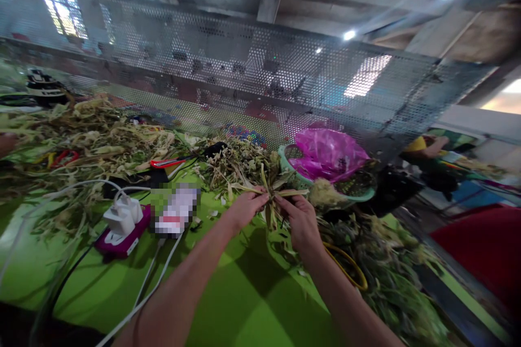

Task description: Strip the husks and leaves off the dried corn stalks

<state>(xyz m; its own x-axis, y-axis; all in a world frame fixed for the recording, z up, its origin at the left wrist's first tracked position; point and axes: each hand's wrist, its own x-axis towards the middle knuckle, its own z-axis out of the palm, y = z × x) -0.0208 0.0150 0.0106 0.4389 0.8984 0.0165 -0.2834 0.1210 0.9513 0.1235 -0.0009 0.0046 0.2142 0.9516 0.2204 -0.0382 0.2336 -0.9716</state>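
Both hands meet above the green table (228, 303), pinching a small bunch of dried plant stalks with long pale leaves (271, 211). My left hand (247, 209) grips the bunch from the left, thumb and fingers pressed together near its middle. From the right, my right hand (300, 220) holds the same bunch, its fingertips close to the left ones. Leaves stick out upward, sideways and downward between the hands. Just behind lies a heap of dried plant trimmings (240, 160). The exact spot under the fingertips is hidden.
Right of the hands are a green basket (360, 197) with a pink plastic bag (331, 154), a yellow ring (345, 265) and more stalks (407, 265). At left are a purple power strip (122, 238) with white plugs, a phone (177, 211), cables and red-handled scissors (169, 162). A perforated metal screen (228, 70) stands behind.
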